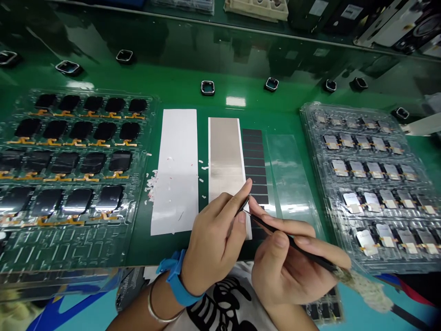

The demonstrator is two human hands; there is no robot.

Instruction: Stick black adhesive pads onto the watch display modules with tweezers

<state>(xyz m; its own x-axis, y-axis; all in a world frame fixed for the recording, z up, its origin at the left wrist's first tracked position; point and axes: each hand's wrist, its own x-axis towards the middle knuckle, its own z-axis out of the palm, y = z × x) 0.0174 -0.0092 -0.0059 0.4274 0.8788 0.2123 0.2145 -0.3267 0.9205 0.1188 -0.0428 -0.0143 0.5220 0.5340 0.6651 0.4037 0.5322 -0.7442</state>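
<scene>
My left hand (212,236), with a blue band on the wrist, is closed in a pinch between thumb and index finger on a small dark part (243,205), seen nearly edge-on and mostly hidden. In my right hand (292,271) is a pair of black tweezers (315,259), held like a pen with the tip at that part. Both hands are over the lower end of a beige sheet with white edges (225,156). Just right of it lies a strip of dark rectangular pieces (254,158).
A white sheet (177,161) lies left, with small white scraps (151,184) beside it. Clear trays of black watch screens with orange ribbon cables (81,133) and silvery parts (358,168) flank the work area. Several watch frames (207,87) lie behind. A clear film (292,170) lies to the right.
</scene>
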